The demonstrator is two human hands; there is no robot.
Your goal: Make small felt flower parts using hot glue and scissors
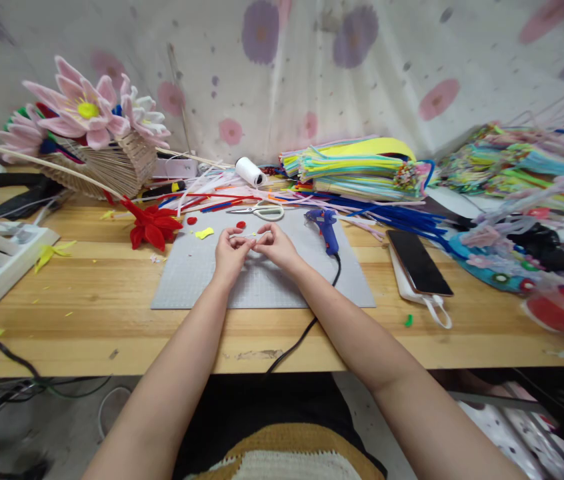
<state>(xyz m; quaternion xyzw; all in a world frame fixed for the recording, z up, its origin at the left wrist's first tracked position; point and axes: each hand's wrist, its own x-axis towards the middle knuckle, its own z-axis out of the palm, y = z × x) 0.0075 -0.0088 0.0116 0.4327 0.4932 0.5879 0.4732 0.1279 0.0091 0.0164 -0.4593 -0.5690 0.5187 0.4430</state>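
My left hand (232, 252) and my right hand (276, 247) meet over the grey cutting mat (187, 280), fingertips pinched close together. Between them is a thin, pale strand, too small to make out well. Scissors (265, 211) with pale handles lie just beyond my hands. A yellow scrap (205, 233) and a small red piece (191, 221) rest on the mat to the left. The blue glue gun (326, 230) lies on the mat right of my right hand, its black cord running toward the table's front edge.
A red fuzzy flower (151, 223) lies left of the mat, below pink flowers (85, 110) in a woven fan-shaped holder. Colourful pipe-cleaner bundles (357, 167) and a white spool (249, 171) stand behind. At right is a phone (419, 262); at far left, a white tray (12, 273).
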